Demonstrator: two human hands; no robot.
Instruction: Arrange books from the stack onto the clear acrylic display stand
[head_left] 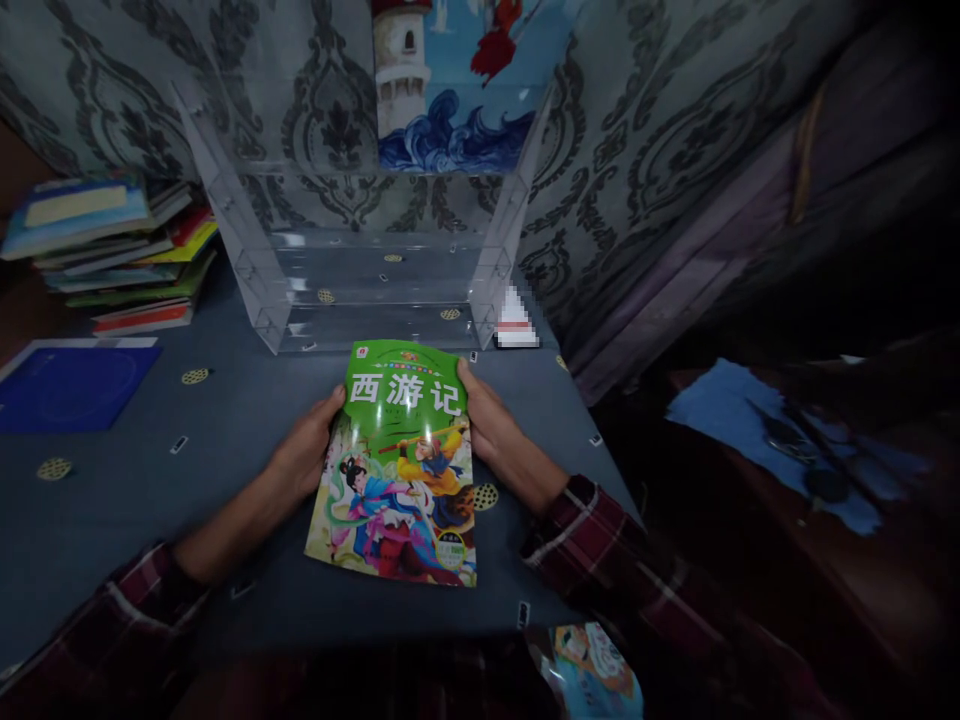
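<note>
A green illustrated book [397,470] with large white Chinese characters on its cover is held up in front of me, its cover slightly bowed. My left hand [313,440] grips its left edge, thumb on the front. On the opposite edge, my right hand [487,412] holds the upper right side, thumb at the cover's rim. The other fingers of both hands are mostly hidden behind the book. Just beyond it stands a clear acrylic rack [375,290] with transparent side panels and shelves.
A stack of books [127,250] rises at the left, with a blue book [79,385] lying before it. Another book [592,670] shows at the bottom edge. The grey-blue table [150,520] ends at the right, beside a blue cloth [750,430] with dark items. A picture [465,90] hangs behind.
</note>
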